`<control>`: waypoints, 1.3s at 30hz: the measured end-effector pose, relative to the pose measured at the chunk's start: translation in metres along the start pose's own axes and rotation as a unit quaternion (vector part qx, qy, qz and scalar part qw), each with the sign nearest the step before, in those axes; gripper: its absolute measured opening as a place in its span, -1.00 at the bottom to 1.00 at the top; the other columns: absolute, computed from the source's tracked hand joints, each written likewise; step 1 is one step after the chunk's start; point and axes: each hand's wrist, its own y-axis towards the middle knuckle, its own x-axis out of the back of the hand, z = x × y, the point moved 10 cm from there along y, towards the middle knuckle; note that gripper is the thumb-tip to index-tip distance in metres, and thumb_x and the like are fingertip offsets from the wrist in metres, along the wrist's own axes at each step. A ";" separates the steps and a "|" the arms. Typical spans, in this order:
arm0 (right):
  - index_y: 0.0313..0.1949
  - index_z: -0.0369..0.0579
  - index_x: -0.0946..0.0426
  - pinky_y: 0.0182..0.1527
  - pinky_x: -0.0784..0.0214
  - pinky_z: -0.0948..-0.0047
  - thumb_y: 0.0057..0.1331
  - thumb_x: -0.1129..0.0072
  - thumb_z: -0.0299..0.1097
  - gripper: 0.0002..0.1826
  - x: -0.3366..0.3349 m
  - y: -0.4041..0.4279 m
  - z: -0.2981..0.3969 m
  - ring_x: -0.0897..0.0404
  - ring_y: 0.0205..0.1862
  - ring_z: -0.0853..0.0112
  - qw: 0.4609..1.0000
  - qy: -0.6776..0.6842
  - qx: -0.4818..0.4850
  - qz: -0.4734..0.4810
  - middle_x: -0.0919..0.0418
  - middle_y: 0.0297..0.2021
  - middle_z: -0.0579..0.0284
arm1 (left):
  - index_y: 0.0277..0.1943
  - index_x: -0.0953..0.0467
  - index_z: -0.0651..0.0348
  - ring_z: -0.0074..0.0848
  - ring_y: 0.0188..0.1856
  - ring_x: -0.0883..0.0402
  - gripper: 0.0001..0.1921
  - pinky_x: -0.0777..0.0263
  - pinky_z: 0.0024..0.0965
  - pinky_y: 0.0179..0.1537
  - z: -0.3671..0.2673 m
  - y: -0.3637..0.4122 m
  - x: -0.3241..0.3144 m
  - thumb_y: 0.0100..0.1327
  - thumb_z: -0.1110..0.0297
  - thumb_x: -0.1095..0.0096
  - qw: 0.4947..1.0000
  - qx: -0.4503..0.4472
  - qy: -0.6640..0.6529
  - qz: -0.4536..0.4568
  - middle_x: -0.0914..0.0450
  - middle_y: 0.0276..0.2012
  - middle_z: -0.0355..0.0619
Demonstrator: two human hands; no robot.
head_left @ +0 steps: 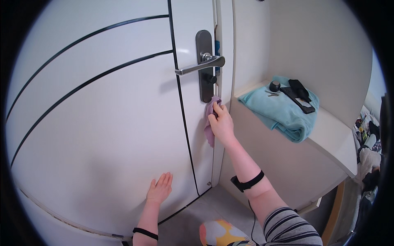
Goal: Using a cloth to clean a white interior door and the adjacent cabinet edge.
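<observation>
My right hand (221, 123) grips a purple cloth (210, 129) against the edge of the white door (123, 129), just under the dark metal lock plate (205, 87). Part of the cloth hangs down below my fingers. A silver lever handle (200, 66) sticks out from the plate, with a black thumb-turn knob (211, 80) beneath it. My left hand (160, 188) rests on or close against the lower part of the door, its palm towards the panel and nothing seen in it. Black bands circle both forearms.
On the white cabinet top (335, 135) at right lies a folded turquoise towel (277, 113), bearing keys (272, 93), a small round dark object (275, 86), a dark phone-like device (297, 100) and a black cloth item (298, 88). A cable (253, 221) hangs near my right arm. Clothes (369, 156) are piled far right.
</observation>
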 end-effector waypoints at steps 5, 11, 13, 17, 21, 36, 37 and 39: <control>0.11 0.01 -0.49 -0.07 -0.38 0.16 0.22 0.05 -0.31 -0.55 0.016 0.049 0.025 -0.53 -0.12 0.03 0.996 0.086 0.022 0.016 -0.47 -0.13 -0.04 | 0.29 -0.29 -0.12 -0.58 0.39 -0.07 -0.42 -0.12 -0.05 0.19 0.000 -0.003 0.007 0.19 0.04 -0.09 0.995 0.007 0.031 -0.095 -0.18 0.37 -0.35; 0.08 0.10 -0.51 -0.07 -0.39 0.14 0.23 0.04 -0.30 -0.59 0.016 0.037 0.015 -0.53 -0.13 0.02 0.999 -0.017 0.020 0.043 -0.47 -0.16 -0.04 | 0.28 -0.30 -0.12 -0.58 0.39 -0.08 -0.42 -0.06 -0.05 0.22 0.000 0.000 0.007 0.18 0.05 -0.09 0.994 0.012 0.036 -0.104 -0.20 0.36 -0.35; 0.07 0.10 -0.51 -0.10 -0.41 0.13 0.23 0.02 -0.31 -0.61 0.011 0.018 0.009 -0.54 -0.15 0.02 0.998 -0.042 0.020 0.053 -0.46 -0.15 -0.03 | 0.28 -0.30 -0.12 -0.58 0.39 -0.08 -0.42 -0.06 -0.05 0.22 0.000 -0.001 0.007 0.18 0.05 -0.09 0.994 0.014 0.036 -0.100 -0.20 0.36 -0.35; 0.08 0.09 -0.46 -0.17 -0.45 0.10 0.21 -0.04 -0.33 -0.60 -0.009 -0.023 0.010 -0.53 -0.14 0.06 0.989 -0.134 0.037 0.055 -0.43 -0.13 0.01 | 0.21 -0.38 -0.07 -0.52 0.33 -0.18 -0.47 -0.11 0.04 0.18 -0.003 -0.006 0.011 0.14 0.10 -0.13 0.994 0.008 0.013 -0.106 -0.28 0.30 -0.30; 0.00 0.03 -0.50 -0.23 -0.44 0.12 0.05 -0.17 -0.44 -0.55 -0.045 -0.073 0.029 -0.44 -0.13 0.09 0.985 -0.134 0.112 -0.001 -0.37 -0.18 0.02 | 0.20 -0.39 -0.09 -0.52 0.34 -0.16 -0.49 -0.18 0.05 0.16 -0.002 -0.011 0.010 0.16 0.10 -0.12 0.996 0.009 0.011 -0.087 -0.27 0.31 -0.31; -0.20 -0.06 -0.52 0.06 -0.25 0.03 -0.03 -0.23 -0.40 -0.67 -0.118 -0.144 0.139 -0.38 0.06 -0.07 0.927 0.004 0.373 0.038 -0.42 -0.07 -0.09 | 0.13 -0.45 -0.05 -0.57 0.33 -0.23 -0.54 -0.04 -0.06 0.24 0.007 -0.005 0.035 0.12 0.20 -0.14 0.996 0.022 -0.008 -0.082 -0.33 0.28 -0.31; -0.20 -0.02 -0.53 0.06 -0.25 0.05 -0.04 -0.24 -0.36 -0.67 -0.136 -0.167 0.120 -0.39 0.05 0.00 0.923 0.002 0.374 0.092 -0.44 -0.10 -0.02 | 0.08 -0.49 -0.04 -0.52 0.32 -0.26 -0.57 -0.06 -0.06 0.26 0.009 -0.008 0.041 0.09 0.26 -0.17 0.992 0.025 -0.088 -0.085 -0.36 0.25 -0.28; -0.19 0.03 -0.55 0.01 -0.27 0.05 -0.01 -0.26 -0.35 -0.68 -0.153 -0.211 0.087 -0.41 0.00 0.09 0.913 0.000 0.390 0.121 -0.46 -0.14 0.09 | 0.03 -0.52 -0.02 -0.48 0.31 -0.29 -0.61 -0.07 -0.06 0.28 0.012 -0.018 0.047 0.07 0.31 -0.19 0.982 0.030 -0.163 -0.090 -0.40 0.22 -0.25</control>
